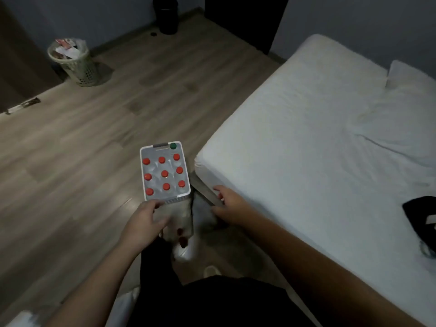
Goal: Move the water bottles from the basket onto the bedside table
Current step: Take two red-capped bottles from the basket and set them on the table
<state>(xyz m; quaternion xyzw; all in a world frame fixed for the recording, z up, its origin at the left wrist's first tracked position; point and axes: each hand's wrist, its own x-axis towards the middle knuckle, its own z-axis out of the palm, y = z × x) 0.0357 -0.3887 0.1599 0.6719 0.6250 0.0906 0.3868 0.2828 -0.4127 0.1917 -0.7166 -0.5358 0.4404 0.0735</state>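
The water bottles (164, 173), nine red-capped and one green-capped, stand upright in rows inside the white basket (141, 171), which sits on the wooden floor (77, 147). At the basket's near rim the left hand (144, 223) reaches in with loose fingers, grasping nothing; whether they touch the rim is blurred. Just right of the basket's near corner the right hand (230, 204) hangs released, fingers spread. The bed (306, 128) lies to the basket's right. Far beyond the basket, to the left, stands a pale laundry bin (77, 64).
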